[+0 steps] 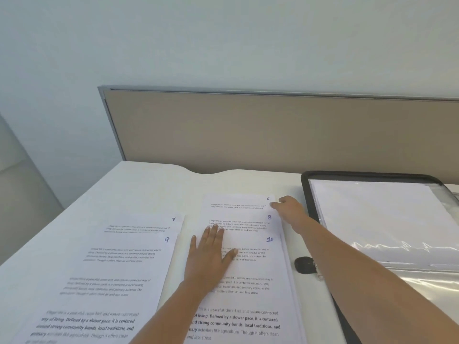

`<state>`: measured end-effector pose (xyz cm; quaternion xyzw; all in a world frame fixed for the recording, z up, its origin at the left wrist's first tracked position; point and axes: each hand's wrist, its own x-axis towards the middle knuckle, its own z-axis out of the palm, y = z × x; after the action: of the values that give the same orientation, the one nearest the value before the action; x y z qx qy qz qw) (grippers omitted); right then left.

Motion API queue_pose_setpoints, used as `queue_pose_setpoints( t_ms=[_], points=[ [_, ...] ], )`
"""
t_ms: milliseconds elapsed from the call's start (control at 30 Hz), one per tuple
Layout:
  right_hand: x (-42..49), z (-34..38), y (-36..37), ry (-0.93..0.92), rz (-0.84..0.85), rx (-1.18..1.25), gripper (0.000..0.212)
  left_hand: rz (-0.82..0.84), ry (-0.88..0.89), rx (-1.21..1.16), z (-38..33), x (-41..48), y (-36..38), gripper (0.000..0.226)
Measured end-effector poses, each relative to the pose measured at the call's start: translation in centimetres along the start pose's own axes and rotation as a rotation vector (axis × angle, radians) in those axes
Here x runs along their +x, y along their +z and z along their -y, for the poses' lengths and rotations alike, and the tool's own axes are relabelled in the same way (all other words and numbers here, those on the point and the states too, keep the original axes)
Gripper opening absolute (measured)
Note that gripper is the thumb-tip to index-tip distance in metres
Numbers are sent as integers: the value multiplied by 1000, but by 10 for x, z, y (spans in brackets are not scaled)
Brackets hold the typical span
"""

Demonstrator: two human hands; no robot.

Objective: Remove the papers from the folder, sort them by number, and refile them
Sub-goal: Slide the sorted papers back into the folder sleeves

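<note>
The papers are judged to be out of the folder, which lies open at the right of the table with only clear sleeves seen in it. Sorting appears to be under way. Two staggered piles are laid out on the table. In the left pile, sheet 7 is set far and sheet 9 is laid over its near part. In the right pile, sheet 6 is farthest, sheet 8 is overlapped on it, and sheet 10 is laid nearest on top. More sheets seem to be stacked under sheet 10, but their numbers are hidden, and no numbers below 6 can be read. Merging into one order and refiling are judged still to be done.

The left hand is laid flat, palm down, on the right pile, with fingers spread and straight; its fingertips are rested on sheet 8 and its palm on sheet 10. The right arm is stretched far forward along the pile's right edge. The right hand is placed at the far right corner of sheet 6, with fingers curled towards it. Whether that corner is pinched or only touched cannot be told.
</note>
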<state>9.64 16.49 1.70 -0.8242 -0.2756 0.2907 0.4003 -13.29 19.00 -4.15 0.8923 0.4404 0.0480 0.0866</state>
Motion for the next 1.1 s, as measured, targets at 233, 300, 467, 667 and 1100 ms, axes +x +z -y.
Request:
queue_pose_setpoints(
  t_ms=[233,300,467,667,1100],
  points=[
    [19,6,3,183,-24,320,12,-11,0,-16,0,-1,0,131],
    [21,5,2,197,-15,391,17,-15,1,-4,0,-1,0,131],
    [18,9,-2,175,55,414,13,-9,5,-11,0,-1,-1,115],
    [16,15,-5,172,76,485,16,-2,-1,8,0,-2,-2,123],
    [0,-1,-18,165,85,329,14,18,-33,-1,9,-7,-6,134]
  ],
)
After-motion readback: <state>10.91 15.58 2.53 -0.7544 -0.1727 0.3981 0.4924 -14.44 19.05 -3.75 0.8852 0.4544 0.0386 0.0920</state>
